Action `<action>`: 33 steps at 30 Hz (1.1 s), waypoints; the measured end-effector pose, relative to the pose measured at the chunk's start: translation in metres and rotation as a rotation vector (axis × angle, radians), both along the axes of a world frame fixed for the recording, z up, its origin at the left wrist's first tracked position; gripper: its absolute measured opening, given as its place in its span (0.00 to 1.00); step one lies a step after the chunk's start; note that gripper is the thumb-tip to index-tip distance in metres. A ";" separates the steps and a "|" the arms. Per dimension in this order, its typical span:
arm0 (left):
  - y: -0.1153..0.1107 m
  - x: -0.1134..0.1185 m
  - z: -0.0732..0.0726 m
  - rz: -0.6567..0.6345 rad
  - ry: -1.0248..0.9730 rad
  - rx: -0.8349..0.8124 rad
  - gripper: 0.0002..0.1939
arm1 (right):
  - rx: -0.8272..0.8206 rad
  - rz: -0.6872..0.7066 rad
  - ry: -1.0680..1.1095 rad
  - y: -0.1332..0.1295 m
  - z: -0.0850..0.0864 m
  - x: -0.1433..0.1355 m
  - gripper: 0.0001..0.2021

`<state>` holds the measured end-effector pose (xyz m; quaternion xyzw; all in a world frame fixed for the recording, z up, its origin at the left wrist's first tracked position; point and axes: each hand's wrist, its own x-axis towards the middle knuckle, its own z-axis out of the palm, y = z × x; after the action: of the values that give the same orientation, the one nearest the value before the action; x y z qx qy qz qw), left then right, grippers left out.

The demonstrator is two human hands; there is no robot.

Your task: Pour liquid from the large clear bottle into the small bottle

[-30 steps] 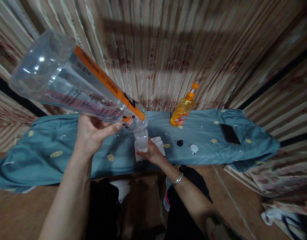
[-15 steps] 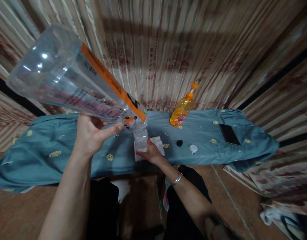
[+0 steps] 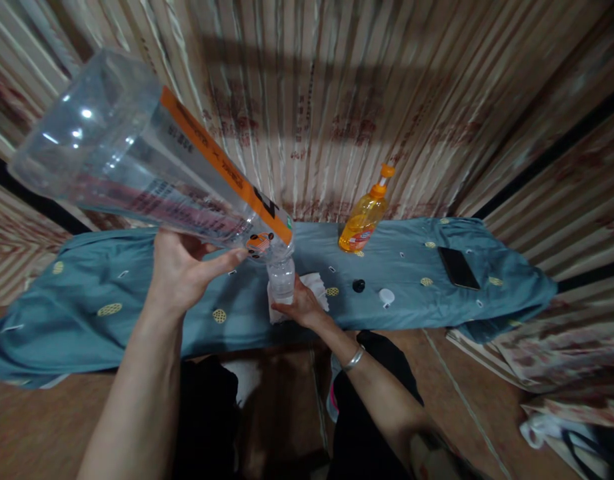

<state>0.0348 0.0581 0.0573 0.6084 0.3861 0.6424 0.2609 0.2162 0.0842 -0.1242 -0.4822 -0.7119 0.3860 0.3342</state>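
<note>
My left hand (image 3: 179, 273) is closed around the lower side of a large clear plastic bottle (image 3: 151, 153) with an orange-edged label. The bottle tilts neck-down to the right, its base raised at the upper left. Its neck meets the top of a small clear container (image 3: 281, 280), which my right hand (image 3: 301, 303) grips from the right. Whether liquid is flowing cannot be made out. Beneath the small container lies a crumpled white cloth or tissue (image 3: 317, 287).
An orange pump bottle (image 3: 363, 220) stands at the back of the teal cloth-covered surface (image 3: 251, 313). To the right lie a black cap (image 3: 359, 286), a white round lid (image 3: 386, 296) and a black phone (image 3: 458, 268). A striped curtain (image 3: 337, 100) hangs behind.
Almost nothing differs. The large bottle's base shifts very slightly left, while both hands keep their places and the bottle's neck stays at the small container.
</note>
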 end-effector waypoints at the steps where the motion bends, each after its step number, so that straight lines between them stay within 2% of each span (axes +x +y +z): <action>1: 0.000 0.000 0.000 0.002 -0.014 -0.004 0.17 | 0.002 0.002 0.000 0.000 -0.001 0.000 0.40; 5: 0.001 -0.004 -0.005 0.034 -0.080 -0.007 0.18 | 0.016 -0.001 0.007 0.000 -0.003 0.000 0.41; 12: 0.007 -0.023 -0.028 0.089 -0.177 -0.039 0.18 | 0.041 0.049 0.030 -0.001 0.001 0.001 0.42; 17: 0.003 -0.015 -0.034 0.104 -0.484 -0.209 0.23 | 0.055 0.036 0.056 -0.001 0.004 0.001 0.40; 27: -0.008 -0.011 -0.057 0.052 -0.695 -0.367 0.15 | 0.074 0.016 0.047 0.002 -0.005 -0.002 0.39; 31: -0.011 -0.003 -0.068 0.021 -1.040 -0.552 0.08 | 0.085 0.037 0.055 0.000 -0.002 -0.002 0.38; 33: -0.012 0.002 -0.074 -0.011 -1.223 -0.634 0.07 | 0.085 0.037 0.057 0.000 0.000 -0.002 0.37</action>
<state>0.0367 0.0462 -0.0164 0.0331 0.3356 0.7250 0.6005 0.2141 0.0840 -0.1243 -0.4432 -0.7266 0.3749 0.3675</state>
